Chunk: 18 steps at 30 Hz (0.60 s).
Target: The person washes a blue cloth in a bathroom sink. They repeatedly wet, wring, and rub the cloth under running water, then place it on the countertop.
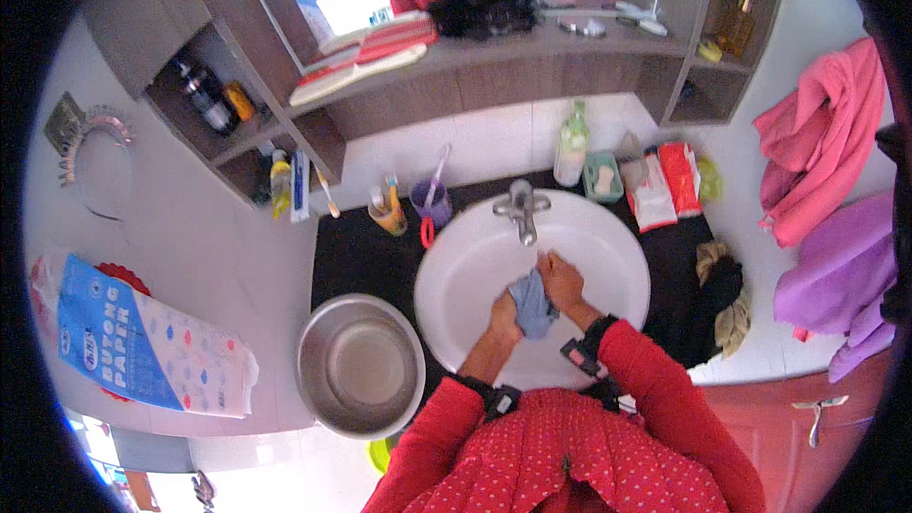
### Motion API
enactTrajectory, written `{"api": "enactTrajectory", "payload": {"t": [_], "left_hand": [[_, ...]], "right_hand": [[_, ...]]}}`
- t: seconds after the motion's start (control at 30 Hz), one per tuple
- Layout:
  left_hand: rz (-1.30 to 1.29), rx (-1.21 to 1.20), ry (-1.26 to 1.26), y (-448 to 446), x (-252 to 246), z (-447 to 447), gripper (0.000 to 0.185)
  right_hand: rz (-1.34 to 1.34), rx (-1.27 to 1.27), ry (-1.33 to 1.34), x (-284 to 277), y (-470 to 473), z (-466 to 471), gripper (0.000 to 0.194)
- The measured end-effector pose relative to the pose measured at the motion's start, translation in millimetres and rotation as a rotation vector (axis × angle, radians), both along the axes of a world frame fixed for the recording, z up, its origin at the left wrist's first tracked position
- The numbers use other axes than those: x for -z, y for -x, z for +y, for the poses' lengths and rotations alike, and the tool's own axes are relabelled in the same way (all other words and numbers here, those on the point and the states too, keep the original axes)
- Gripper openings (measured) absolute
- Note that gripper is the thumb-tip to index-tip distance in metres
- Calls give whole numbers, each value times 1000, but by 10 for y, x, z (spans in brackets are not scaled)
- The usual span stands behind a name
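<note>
Over the bowl of a white washbasin [463,292], my two hands hold a blue-grey cloth [534,306] between them. My left hand [505,316] grips its left side. The fingers of my right hand [561,282] are closed on its upper right edge. The lower part of the cloth hangs in folds between the wrists. Just above my right hand is the spout of a chrome faucet [524,210] with a cross-shaped handle. Whether water is running from it cannot be made out.
Left of the basin, a steel bowl [361,367] sits on the black countertop [349,256]. Behind stand a toothbrush cup [388,212], a purple cup [432,203], a green pump bottle [572,146] and a soap dish [603,177]. Red-and-white packets [655,189] lie right; towels [819,142] hang beyond.
</note>
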State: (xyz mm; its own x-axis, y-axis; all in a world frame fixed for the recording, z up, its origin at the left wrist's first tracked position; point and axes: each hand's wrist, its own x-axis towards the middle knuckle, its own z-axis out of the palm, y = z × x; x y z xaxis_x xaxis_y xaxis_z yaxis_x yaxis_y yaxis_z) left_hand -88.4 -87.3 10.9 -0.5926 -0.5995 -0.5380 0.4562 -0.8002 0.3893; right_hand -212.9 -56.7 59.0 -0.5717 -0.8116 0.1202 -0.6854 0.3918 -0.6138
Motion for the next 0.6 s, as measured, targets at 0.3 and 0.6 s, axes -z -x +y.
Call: {"api": "enactTrajectory", "payload": {"t": [0.3, 0.6], "left_hand": [[-65, -179, -80, -270, 384, -365, 44], [-20, -213, -35, -370, 467, -586, 48]], "right_hand": [[-1589, -129, 136, -128, 46, -440, 45], [-1955, -49, 433, -548, 337, -1080, 47]]}}
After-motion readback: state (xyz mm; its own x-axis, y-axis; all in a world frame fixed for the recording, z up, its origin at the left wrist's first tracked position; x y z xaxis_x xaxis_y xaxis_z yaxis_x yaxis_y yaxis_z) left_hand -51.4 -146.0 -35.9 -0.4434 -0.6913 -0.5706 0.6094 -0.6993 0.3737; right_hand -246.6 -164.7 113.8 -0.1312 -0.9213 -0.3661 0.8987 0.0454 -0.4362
